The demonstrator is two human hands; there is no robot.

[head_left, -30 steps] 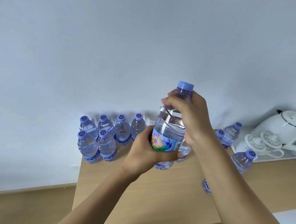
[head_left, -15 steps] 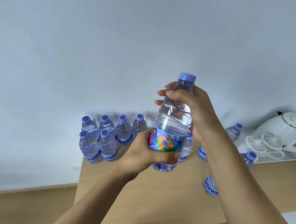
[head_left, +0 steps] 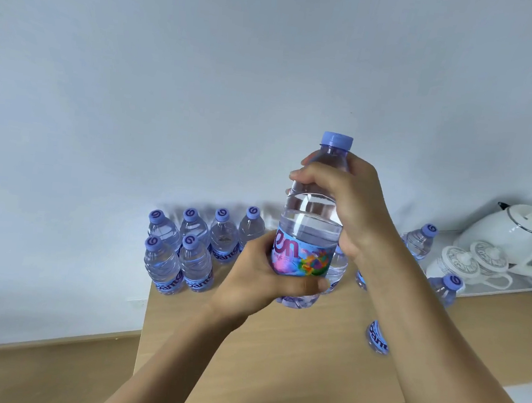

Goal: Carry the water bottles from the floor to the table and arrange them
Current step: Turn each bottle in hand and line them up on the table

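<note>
Above the wooden table (head_left: 275, 358) a person holds one water bottle (head_left: 310, 218) upright in the air with both hands. Its left hand (head_left: 260, 278) grips the low part, over the colourful label (head_left: 301, 256), and covers most of the base. Its right hand (head_left: 339, 202) wraps the shoulder under the purple cap (head_left: 336, 140). Six bottles (head_left: 189, 246) stand close together at the back left of the table. Other bottles (head_left: 420, 240) on the right are half hidden behind the right arm. A white kettle (head_left: 515, 235) and lidded cups (head_left: 466, 264) stand on a tray at the right edge, partly cut off.
</note>
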